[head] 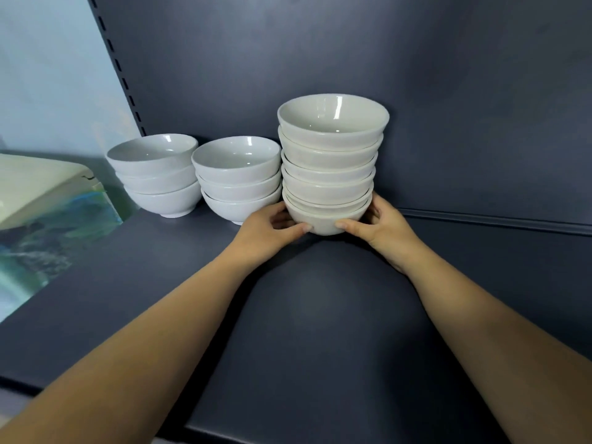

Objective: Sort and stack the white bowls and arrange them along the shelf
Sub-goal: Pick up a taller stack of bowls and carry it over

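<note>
A tall stack of glossy white ceramic bowls [331,161] stands near the back edge of the dark grey metal shelf [314,315]. The left hand [269,230] and right hand [381,222] clasp its bottom bowl from either side. Two shorter three-bowl stacks [153,174] [238,179] stand toward the shelf's left edge.

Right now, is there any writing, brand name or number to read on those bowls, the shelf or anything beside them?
None can be read.
White bowls: plain, no mark showing.
Dark shelf and back panel: bare.
Pale box at the left: colour patches only, no legible text.
</note>
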`<state>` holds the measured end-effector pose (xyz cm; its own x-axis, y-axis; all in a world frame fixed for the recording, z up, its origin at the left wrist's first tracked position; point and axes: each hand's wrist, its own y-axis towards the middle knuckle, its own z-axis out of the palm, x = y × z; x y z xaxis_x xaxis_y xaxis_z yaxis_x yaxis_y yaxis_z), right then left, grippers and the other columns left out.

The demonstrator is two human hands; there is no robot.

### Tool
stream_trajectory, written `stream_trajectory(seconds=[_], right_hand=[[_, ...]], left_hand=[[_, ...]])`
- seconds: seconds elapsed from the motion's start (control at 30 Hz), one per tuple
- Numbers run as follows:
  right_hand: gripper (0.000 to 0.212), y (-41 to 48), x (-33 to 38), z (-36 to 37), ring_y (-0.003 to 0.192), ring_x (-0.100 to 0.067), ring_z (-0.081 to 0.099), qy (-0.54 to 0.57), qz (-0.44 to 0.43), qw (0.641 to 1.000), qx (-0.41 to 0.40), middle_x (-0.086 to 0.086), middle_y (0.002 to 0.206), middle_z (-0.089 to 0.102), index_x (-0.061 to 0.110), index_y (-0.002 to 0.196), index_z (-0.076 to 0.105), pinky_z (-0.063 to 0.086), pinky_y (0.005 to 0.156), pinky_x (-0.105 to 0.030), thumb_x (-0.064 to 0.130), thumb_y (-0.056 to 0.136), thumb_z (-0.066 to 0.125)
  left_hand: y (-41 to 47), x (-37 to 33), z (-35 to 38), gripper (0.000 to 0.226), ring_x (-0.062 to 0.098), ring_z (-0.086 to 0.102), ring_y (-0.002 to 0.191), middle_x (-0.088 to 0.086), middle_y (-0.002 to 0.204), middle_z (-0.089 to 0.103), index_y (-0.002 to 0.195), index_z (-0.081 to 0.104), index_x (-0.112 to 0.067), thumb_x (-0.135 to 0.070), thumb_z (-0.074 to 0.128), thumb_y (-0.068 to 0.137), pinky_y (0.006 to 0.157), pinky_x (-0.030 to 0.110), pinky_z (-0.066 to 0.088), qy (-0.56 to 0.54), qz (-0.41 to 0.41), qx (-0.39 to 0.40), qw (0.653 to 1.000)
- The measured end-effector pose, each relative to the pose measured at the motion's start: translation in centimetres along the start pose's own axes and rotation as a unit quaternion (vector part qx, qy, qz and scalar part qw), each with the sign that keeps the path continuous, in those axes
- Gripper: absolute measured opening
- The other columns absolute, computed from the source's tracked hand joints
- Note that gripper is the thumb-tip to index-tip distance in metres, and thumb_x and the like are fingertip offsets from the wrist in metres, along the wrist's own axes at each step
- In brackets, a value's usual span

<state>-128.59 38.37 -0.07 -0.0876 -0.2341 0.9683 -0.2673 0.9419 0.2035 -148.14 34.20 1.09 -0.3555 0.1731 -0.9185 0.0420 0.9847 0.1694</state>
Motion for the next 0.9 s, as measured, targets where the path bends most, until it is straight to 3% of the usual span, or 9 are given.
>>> stream_trajectory(seconds=[0.13, 0.2, 0.37, 0.47, 0.53, 0.63, 0.7, 0.8, 0.9], right_hand=[[0.064, -1.2, 0.6, -0.4, 0.117, -0.004, 0.051, -0.032, 0.033, 0.999, -0.015, 0.009, 0.128, 0.05, 0.017, 0.135, 0.042, 0.038, 0.096, -0.017, 0.017, 0.078, 0.071], [0.063, -2.6, 1.3, -1.0, 0.122, -0.011, 0.047, -0.073, 0.069, 0.993, -0.067, 0.008, 0.126, 0.047, 0.011, 0.139, 0.037, 0.034, 0.1, -0.021, 0.029, 0.085, 0.064], [0.03, -9.5, 4.2, -1.2, 0.112, -0.017, 0.056, -0.128, 0.065, 0.976, -0.165, 0.002, 0.108, 0.061, 0.017, 0.109, 0.063, 0.042, 0.102, -0.036, 0.037, 0.09, 0.054], [0.006, -16.6, 6.7, 0.9, 0.097, -0.008, 0.058, -0.122, 0.011, 0.969, -0.216, 0.014, 0.09, 0.061, 0.028, 0.087, 0.061, 0.044, 0.095, -0.027, 0.028, 0.09, 0.056], [0.007, -21.9, 7.7, 2.8, 0.084, 0.003, 0.058, -0.109, -0.019, 0.96, -0.259, 0.019, 0.083, 0.06, 0.025, 0.089, 0.062, 0.045, 0.089, -0.02, 0.021, 0.09, 0.057], [0.012, -31.3, 7.3, 6.4, 0.07, 0.016, 0.056, -0.118, -0.023, 0.932, -0.341, 0.027, 0.067, 0.064, 0.016, 0.095, 0.063, 0.042, 0.074, -0.006, 0.008, 0.089, 0.057], [0.017, -37.4, 6.4, 8.6, 0.068, 0.02, 0.054, -0.154, 0.003, 0.916, -0.371, 0.03, 0.07, 0.063, 0.018, 0.096, 0.059, 0.04, 0.07, -0.002, 0.003, 0.088, 0.057], [0.014, -47.4, 4.2, 11.6, 0.067, 0.018, 0.054, -0.185, 0.105, 0.88, -0.424, 0.015, 0.082, 0.061, 0.017, 0.094, 0.061, 0.04, 0.07, -0.003, 0.006, 0.087, 0.059], [0.015, -56.8, 2.7, 15.2, 0.07, 0.014, 0.055, -0.196, 0.226, 0.824, -0.482, 0.02, 0.083, 0.062, 0.031, 0.084, 0.062, 0.039, 0.069, 0.0, 0.016, 0.085, 0.062]], left_hand=[[-2.1, -0.6, -0.9, 0.031, 0.007, 0.059, 0.107, -0.007, 0.113, 0.064, 0.119, 0.059, -0.023, -0.024, 0.061, 0.088, 0.103, 0.028, 0.041, -0.012, -0.055, -0.015, 0.998], [-4.6, -1.2, -1.3, 0.024, 0.015, 0.06, 0.107, -0.002, 0.11, 0.066, 0.113, 0.062, -0.022, -0.022, 0.059, 0.089, 0.102, 0.033, 0.043, -0.008, -0.064, -0.052, 0.997], [-13.3, -3.3, -2.6, 0.017, 0.003, 0.065, 0.08, -0.008, 0.083, 0.069, 0.093, 0.065, -0.019, -0.011, 0.05, 0.093, 0.077, 0.019, 0.052, -0.095, 0.018, -0.112, 0.989], [-18.8, -3.2, -3.0, 0.023, -0.004, 0.065, 0.076, -0.017, 0.069, 0.071, 0.086, 0.063, -0.022, -0.007, 0.048, 0.093, 0.074, 0.015, 0.053, -0.113, 0.061, -0.102, 0.986], [-22.2, -2.7, -2.8, 0.026, -0.003, 0.066, 0.077, -0.017, 0.07, 0.071, 0.085, 0.064, -0.022, -0.004, 0.047, 0.093, 0.075, 0.015, 0.053, -0.136, 0.08, -0.093, 0.983], [-27.0, -1.0, -2.2, 0.027, -0.004, 0.066, 0.079, -0.021, 0.073, 0.071, 0.086, 0.064, -0.022, -0.003, 0.046, 0.093, 0.077, 0.013, 0.051, -0.155, 0.089, -0.005, 0.984], [-29.7, 0.9, -1.3, 0.025, -0.008, 0.065, 0.079, -0.024, 0.073, 0.07, 0.086, 0.063, -0.023, -0.004, 0.048, 0.092, 0.079, 0.01, 0.049, -0.161, 0.077, 0.055, 0.982], [-34.4, 4.1, 1.3, 0.017, -0.012, 0.063, 0.077, -0.027, 0.071, 0.069, 0.086, 0.063, -0.019, -0.005, 0.055, 0.089, 0.078, 0.007, 0.047, -0.172, 0.046, 0.163, 0.971], [-39.5, 6.9, 4.4, 0.01, -0.014, 0.061, 0.076, -0.028, 0.073, 0.068, 0.09, 0.068, -0.019, -0.014, 0.061, 0.085, 0.073, 0.004, 0.044, -0.165, 0.012, 0.275, 0.947]])
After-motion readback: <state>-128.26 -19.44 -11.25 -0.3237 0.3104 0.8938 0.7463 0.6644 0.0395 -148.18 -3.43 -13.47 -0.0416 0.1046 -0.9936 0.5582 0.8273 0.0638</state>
